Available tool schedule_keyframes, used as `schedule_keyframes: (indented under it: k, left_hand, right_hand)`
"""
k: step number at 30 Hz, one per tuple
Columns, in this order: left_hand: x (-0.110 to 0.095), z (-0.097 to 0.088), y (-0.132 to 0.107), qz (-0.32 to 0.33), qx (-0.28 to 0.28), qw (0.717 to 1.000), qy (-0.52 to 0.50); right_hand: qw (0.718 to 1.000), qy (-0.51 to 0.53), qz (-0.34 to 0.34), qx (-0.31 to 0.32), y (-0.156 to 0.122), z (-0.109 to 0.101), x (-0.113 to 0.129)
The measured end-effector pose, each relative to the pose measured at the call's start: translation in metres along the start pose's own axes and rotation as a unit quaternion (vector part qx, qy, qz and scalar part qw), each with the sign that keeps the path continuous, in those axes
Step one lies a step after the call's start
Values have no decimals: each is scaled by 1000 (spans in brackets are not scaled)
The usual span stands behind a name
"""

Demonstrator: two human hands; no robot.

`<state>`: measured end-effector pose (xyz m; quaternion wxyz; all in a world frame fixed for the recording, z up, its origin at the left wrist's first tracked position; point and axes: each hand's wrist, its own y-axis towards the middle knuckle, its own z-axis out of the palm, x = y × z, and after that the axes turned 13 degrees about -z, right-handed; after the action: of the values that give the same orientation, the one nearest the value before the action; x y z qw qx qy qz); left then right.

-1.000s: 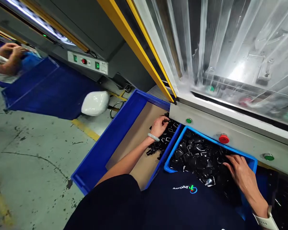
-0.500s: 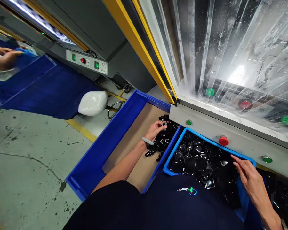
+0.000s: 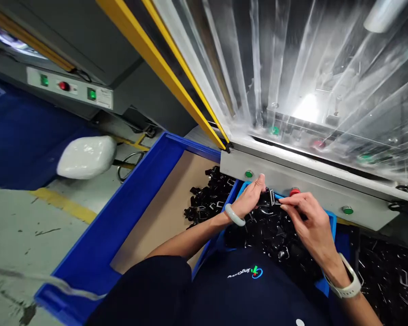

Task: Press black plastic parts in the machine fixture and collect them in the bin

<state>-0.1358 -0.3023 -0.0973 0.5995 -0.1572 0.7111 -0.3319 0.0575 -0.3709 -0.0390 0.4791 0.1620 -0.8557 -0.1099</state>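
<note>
Both hands pinched closed on one small black clip (image 3: 271, 198), basically: my left hand (image 3: 245, 201) and right hand (image 3: 309, 222), its long axis running sideways between them, right fingertips (image 3: 285, 204) closest.

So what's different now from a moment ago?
The left hand has moved from the black parts in the cardboard-lined crate across to the light-blue bin. The right hand has come to meet it, and both now hold a small black part with a metal loop. The crate's pile looks unchanged.
</note>
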Motion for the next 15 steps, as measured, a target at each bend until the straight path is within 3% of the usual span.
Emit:
schedule_keyframes:
  k: [3, 8, 12, 15]
  left_hand:
    - [-10, 13, -7, 57, 32, 996, 53]
    - [-18, 19, -15, 159, 57, 981, 91]
    - [-19, 22, -10, 280, 68, 948, 134]
    - [-28, 22, -1, 314, 64, 937, 138]
  right_hand:
    - [999, 15, 29, 8, 6, 5, -6]
    - [997, 17, 70, 15, 10, -4, -23]
    - [996, 23, 84, -6, 16, -10, -30]
    - [995, 27, 97, -1, 24, -19, -33]
